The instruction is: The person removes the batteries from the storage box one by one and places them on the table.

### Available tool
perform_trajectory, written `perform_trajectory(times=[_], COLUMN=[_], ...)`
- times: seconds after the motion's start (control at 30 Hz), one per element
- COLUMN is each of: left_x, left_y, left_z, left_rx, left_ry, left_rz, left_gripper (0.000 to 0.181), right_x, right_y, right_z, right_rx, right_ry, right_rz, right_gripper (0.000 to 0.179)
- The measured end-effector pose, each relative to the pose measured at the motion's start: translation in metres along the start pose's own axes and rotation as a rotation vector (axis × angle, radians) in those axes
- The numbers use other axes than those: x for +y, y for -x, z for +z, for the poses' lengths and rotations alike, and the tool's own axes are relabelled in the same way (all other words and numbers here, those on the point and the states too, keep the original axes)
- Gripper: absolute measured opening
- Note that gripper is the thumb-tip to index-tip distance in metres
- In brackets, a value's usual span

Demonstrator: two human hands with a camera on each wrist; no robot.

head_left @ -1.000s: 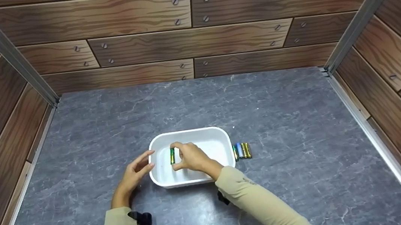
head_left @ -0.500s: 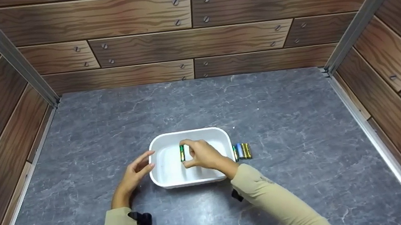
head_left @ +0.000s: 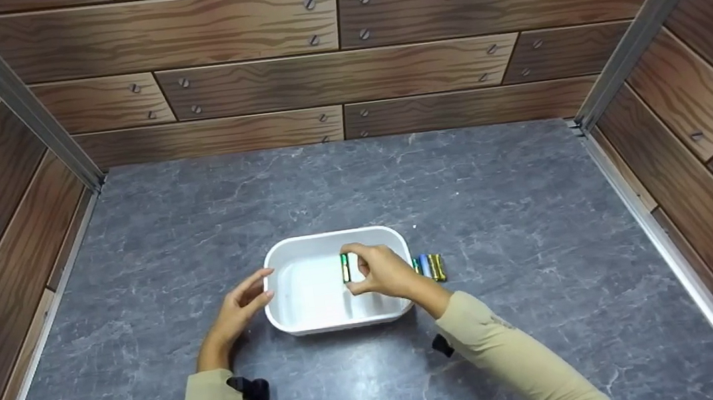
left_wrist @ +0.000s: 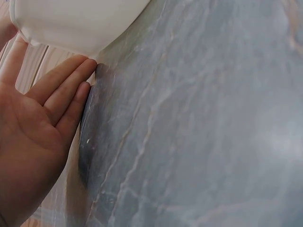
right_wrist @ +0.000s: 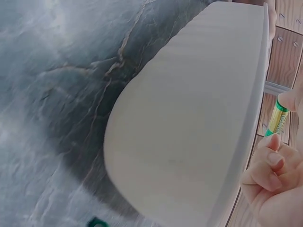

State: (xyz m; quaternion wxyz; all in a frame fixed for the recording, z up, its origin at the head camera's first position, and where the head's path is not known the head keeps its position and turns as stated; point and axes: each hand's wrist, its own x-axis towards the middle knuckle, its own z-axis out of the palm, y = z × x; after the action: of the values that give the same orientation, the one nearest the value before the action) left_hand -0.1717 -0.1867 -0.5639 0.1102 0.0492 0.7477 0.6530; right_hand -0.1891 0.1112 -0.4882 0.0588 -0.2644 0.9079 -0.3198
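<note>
A green and gold battery is pinched end to end between the thumb and index finger of my right hand. It is above the inside of a white rectangular tub. The right wrist view shows the battery higher than the tub's rim, the other fingers curled below it. At the tub's left end, my left hand has its thumb and fingers spread at the rim. In the left wrist view, relaxed fingers of the left hand reach the tub's outer wall.
Several batteries in gold, blue and green lie side by side on the grey marbled table, close to the tub's right end. The tub partly hides the green one. Wood-patterned walls enclose the back and sides.
My right hand has moved steadily to the right, carrying the battery from the tub's left part to just right of its middle. The left hand and the tub have stayed put.
</note>
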Motion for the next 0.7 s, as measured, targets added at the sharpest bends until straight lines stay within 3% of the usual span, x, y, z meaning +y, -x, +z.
perform_trajectory(times=[0.5, 0.7], left_x=[0.0, -0.001], left_y=[-0.001, -0.001], left_z=[0.001, 0.0], left_rx=[0.007, 0.006], left_ry=[0.0, 0.002], left_rz=[0.01, 0.007], left_gripper=[0.048, 0.049], right_x=[0.029, 0.039], right_y=[0.023, 0.032], right_z=[-0.023, -0.033], right_rx=[0.147, 0.153], right_ry=[-0.052, -0.114], right_rz=[-0.056, -0.053], right_gripper=[0.052, 0.052])
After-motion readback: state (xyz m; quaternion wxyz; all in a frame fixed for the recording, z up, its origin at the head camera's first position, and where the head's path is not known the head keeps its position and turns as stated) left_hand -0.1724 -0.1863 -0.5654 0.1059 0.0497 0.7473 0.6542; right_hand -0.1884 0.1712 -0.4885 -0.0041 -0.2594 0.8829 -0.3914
